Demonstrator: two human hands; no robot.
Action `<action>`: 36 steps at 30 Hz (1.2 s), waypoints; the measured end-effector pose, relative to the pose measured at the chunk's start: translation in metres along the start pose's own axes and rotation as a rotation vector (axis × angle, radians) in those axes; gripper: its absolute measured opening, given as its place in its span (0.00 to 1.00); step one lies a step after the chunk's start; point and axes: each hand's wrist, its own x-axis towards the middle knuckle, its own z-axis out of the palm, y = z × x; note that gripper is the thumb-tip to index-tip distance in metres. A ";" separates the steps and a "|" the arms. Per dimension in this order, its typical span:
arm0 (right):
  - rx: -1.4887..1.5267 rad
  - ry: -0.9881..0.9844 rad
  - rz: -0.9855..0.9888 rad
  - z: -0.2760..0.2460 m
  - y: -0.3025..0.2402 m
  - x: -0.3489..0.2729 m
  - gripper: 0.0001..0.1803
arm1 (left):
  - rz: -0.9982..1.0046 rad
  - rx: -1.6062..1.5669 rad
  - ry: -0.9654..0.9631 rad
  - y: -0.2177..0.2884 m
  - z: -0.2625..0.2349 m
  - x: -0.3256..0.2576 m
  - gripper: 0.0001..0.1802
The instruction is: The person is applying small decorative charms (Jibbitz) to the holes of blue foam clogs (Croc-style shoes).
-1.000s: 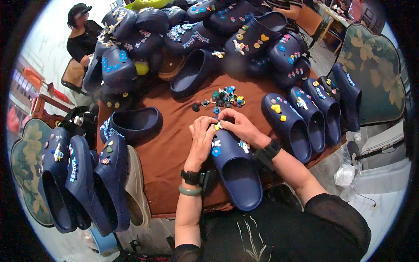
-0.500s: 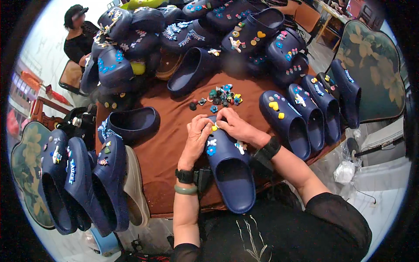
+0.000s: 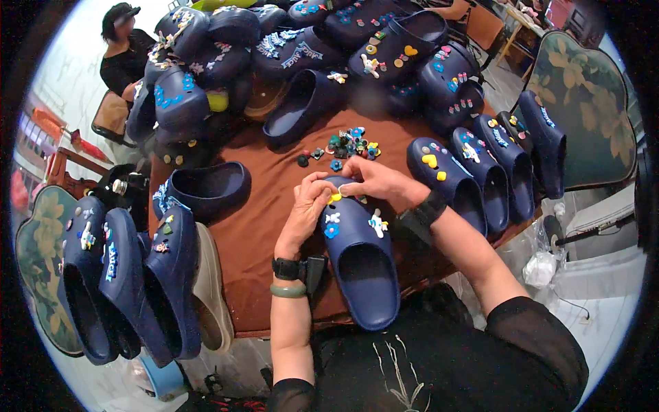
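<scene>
1. The brown table [image 3: 261, 226] fills my view, ringed by navy clogs: a heaped pile of decorated ones [image 3: 274, 48] along the far edge, a row of four [image 3: 480, 172] on my right, and a hanging row [image 3: 123, 275] on my left.
2. The navy clog [image 3: 360, 254] I am working on lies in the middle of the table, toe pointing away from me, opening toward me.
3. My left hand [image 3: 305, 209] curls against the toe's left side, fingers narrow, steadying it. My right hand [image 3: 374, 180] sits over the toe, pinching a small white charm [image 3: 343, 189] at the tip.
4. Charms already seated: a yellow one [image 3: 335, 198], a white-and-blue one [image 3: 332, 225] and a white one [image 3: 376, 222]. I judge this clog partly dressed, with more holes free.
5. The loose charm pile [image 3: 347, 145] sits just beyond the toe, and an undecorated clog [image 3: 206, 189] waits to the left.
</scene>
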 end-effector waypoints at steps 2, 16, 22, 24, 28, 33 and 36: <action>-0.089 -0.111 0.028 -0.008 -0.006 0.005 0.24 | -0.015 -0.014 0.000 0.000 -0.001 -0.003 0.10; -0.262 0.006 -0.052 -0.009 0.000 0.015 0.29 | -0.289 -0.459 0.118 -0.020 0.005 0.017 0.16; -0.301 -0.085 -0.171 -0.001 -0.010 0.010 0.27 | -0.051 0.218 0.053 -0.029 0.007 0.004 0.25; -0.168 -0.060 -0.108 -0.006 0.002 -0.006 0.23 | -0.087 0.014 0.028 -0.017 0.012 0.010 0.22; 0.173 -0.059 -0.030 0.008 -0.007 -0.023 0.05 | -0.213 0.040 0.014 -0.002 0.013 -0.005 0.23; 0.055 0.074 -0.305 0.010 0.024 -0.021 0.07 | -0.123 0.013 -0.097 -0.022 0.006 0.003 0.22; 0.036 0.007 -0.375 0.008 0.016 -0.003 0.06 | -0.053 -0.031 -0.022 -0.050 0.006 0.005 0.16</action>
